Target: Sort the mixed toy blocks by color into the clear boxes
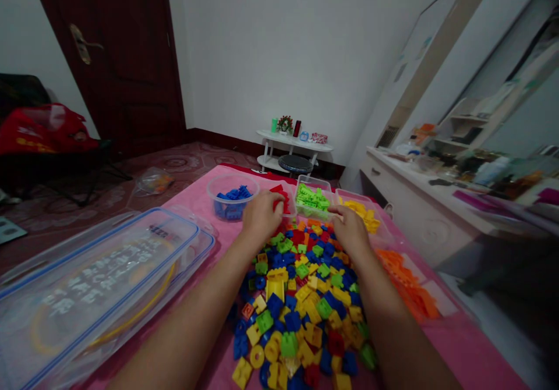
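Note:
My left hand (263,214) is over the near left edge of a clear tub (293,208) of red building blocks (286,199). Its fingers are curled together, and whatever they may hold is hidden. My right hand (350,227) is by the near edge of the tub of green blocks (313,197), beside the tub of yellow blocks (365,215). Its thumb and fingers are drawn together; no held piece can be made out. Between my forearms spreads a heap of mixed building blocks (301,297) in yellow, blue, green, red and orange.
A round tub (233,181) of blue blocks stands at the left. Orange blocks (408,285) lie in a tray at the right. Clear blue-rimmed lids (131,273) cover the left side of the pink table (198,195). Beyond are a stool (296,163) and a white shelf (286,139).

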`<state>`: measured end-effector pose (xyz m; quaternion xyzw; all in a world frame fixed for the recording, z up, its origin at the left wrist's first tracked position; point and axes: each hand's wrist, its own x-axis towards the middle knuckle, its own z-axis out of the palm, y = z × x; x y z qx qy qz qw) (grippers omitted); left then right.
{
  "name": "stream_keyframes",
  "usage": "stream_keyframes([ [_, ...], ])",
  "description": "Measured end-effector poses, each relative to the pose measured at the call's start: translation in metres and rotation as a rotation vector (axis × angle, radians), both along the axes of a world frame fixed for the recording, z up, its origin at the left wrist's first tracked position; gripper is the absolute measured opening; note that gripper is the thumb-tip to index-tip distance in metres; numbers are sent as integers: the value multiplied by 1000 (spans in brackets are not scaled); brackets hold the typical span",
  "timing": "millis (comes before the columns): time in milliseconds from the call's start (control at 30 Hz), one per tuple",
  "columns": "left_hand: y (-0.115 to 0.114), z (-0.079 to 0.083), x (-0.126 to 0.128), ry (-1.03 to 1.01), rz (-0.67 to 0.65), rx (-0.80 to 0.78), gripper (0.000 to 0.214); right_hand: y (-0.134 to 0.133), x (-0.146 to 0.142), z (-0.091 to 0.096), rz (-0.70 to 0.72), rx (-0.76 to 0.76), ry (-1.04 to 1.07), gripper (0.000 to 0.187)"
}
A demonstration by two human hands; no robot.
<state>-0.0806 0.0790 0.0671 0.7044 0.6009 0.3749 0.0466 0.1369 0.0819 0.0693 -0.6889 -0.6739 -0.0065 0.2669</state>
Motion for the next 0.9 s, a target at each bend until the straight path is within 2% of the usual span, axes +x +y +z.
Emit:
stream_keyframes([
  [67,-2,-11,17,-10,-217,-48,27,2,10,-6,-51,-101,-88,41],
  [133,-6,-22,29,10,-377,-53,31,5,16,-12,-73,-168,-143,42],
  [267,-11,-36,37,100,-491,-86,27,7,14,-17,-94,-200,-205,43],
  [400,-11,-39,35,102,-468,-130,23,6,6,-19,-118,-217,-284,40],
  [500,-10,-39,34,91,-426,-136,22,8,-1,-23,-75,-247,-348,33],
  [633,-9,-39,33,128,-394,-170,22,13,-5,-31,-18,-285,-404,32],
  [800,-8,-36,31,159,-345,-187,19,19,-4,-30,-22,-361,-379,27],
  [900,-9,-34,29,169,-264,-192,18,18,-5,-28,1,-395,-312,24],
])
